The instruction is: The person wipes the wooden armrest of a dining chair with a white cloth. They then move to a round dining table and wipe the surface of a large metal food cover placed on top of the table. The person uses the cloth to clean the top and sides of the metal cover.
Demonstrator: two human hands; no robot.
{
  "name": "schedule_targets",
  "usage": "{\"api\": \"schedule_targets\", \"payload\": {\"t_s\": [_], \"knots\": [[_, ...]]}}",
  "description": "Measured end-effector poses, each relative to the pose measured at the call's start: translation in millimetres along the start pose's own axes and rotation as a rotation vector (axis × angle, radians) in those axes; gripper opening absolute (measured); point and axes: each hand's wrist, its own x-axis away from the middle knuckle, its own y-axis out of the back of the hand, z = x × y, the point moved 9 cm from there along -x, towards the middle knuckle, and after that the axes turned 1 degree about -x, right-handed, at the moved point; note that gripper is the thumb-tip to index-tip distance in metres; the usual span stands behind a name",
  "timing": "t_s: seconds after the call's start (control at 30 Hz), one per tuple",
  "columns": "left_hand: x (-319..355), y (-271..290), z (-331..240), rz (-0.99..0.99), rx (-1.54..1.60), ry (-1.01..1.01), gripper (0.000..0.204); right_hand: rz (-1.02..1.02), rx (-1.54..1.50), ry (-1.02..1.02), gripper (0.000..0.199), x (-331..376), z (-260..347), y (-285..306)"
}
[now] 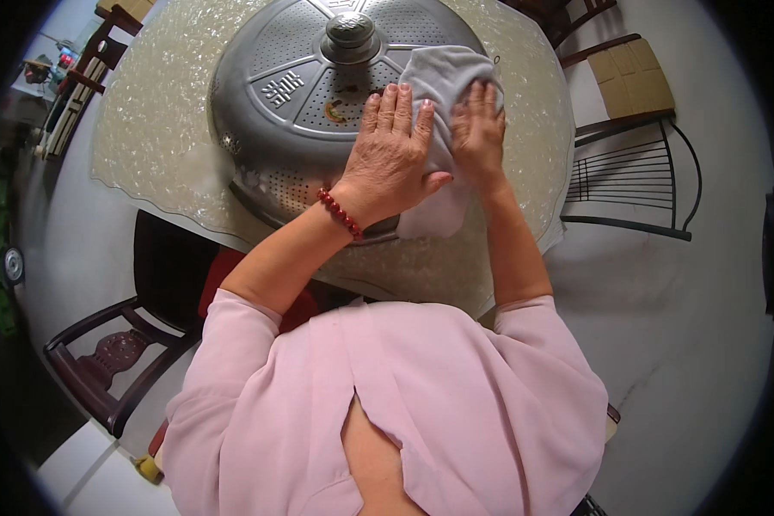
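Nearest lens, note pink top (387, 404); beyond it, on glossy table (146, 129), find domed grey metal lid (271, 163), partly hidden on its right by white cloth (443, 73). Log left hand (387, 155) as flat, fingers extended, gripping nothing, over cloth's left edge; right hand (479, 129) (blurred) as flattened on cloth. See also dark wooden chair (116, 353), lower left, and cardboard (632, 82) at right.

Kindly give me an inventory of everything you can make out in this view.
Table: one, cream, upper centre
Domed lid: one, grey, on the table
Knob: one, grey, atop the lid
Cloth: one, pale grey, over the lid's right side
Chairs: several, dark, around the table
Cardboard: one, brown, upper right
Beaded bracelet: one, red, left wrist
Top: one, pink, lower centre
Left hand: one, bare, over lid and cloth
Right hand: one, bare, on cloth
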Motion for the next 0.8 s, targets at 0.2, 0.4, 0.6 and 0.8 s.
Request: {"api": "schedule_targets", "payload": {"t_s": [0.2,0.4,0.6,0.8], "knots": [[2,-3,5,0.036,0.021,0.008,0.087,0.221,0.168,0.315,0.049,-21,60,-15],[-3,-7,-3,0.043,-0.085,0.015,0.088,0.077,0.160,-0.068,0.057,-42,-5,-14],[-24,-26,-15,0.199,-0.137,-0.060,0.090,-0.174,-0.348,-0.246,0.060,19,-49,-3],[-22,-37,-39,0.277,-0.123,-0.228,0.086,-0.174,-0.850,-0.478,0.055,78,-78,-24]]}}
